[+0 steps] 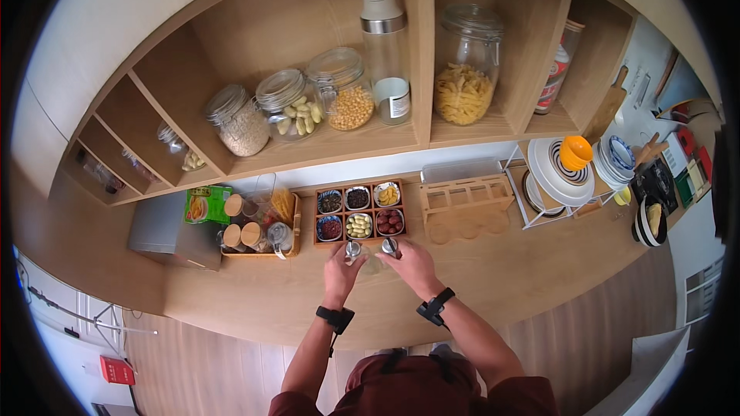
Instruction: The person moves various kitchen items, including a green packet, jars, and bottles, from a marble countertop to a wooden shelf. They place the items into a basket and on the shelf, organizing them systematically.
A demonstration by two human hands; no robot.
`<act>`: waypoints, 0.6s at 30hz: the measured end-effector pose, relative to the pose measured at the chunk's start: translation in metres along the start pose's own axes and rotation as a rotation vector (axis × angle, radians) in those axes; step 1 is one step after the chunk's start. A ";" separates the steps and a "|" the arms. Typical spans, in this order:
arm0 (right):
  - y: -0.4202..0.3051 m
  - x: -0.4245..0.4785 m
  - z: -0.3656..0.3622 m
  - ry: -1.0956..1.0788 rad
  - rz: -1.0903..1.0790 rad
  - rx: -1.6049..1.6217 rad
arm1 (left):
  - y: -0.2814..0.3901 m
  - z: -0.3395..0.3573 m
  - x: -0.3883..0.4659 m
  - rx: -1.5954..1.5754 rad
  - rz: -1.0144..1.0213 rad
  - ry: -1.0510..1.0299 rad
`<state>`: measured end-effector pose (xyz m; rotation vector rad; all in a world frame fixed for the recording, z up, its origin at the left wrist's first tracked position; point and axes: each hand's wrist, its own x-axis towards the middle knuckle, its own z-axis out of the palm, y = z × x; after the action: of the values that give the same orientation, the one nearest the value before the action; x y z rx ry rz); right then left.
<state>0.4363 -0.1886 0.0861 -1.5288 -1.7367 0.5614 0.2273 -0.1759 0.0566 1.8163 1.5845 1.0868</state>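
Observation:
Two small glass bottles with metal caps stand side by side at the counter's middle. My left hand (342,270) is closed around the left glass bottle (353,249), fingers near its cap. Around the right glass bottle (389,247) my right hand (411,263) holds at cap height. Just beyond them lies a wooden divided tray (317,242) with small bowls in its compartments. Its near row holds a bowl of dark red bits (329,228), a bowl of pale green pods or nuts (359,225) and a bowl of red dates (389,221). The bottles' contents cannot be made out.
Left of the tray stands a wicker basket (296,225) with lidded jars. A wooden rack (465,208) and a white wire shelf with plates (540,176) are at the right. Overhead, a wooden shelf (324,156) carries glass jars.

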 end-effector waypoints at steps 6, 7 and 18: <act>0.010 0.004 0.020 0.018 -0.028 -0.015 | -0.011 0.005 0.000 -0.005 -0.025 -0.025; 0.012 0.004 0.022 0.031 -0.036 -0.019 | -0.014 0.007 -0.001 -0.008 -0.028 -0.031; 0.002 0.010 0.029 0.026 -0.041 -0.101 | -0.034 0.022 0.002 -0.052 -0.002 0.028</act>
<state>0.4151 -0.1741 0.0685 -1.5590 -1.7959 0.4374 0.2257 -0.1642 0.0183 1.7725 1.5598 1.1466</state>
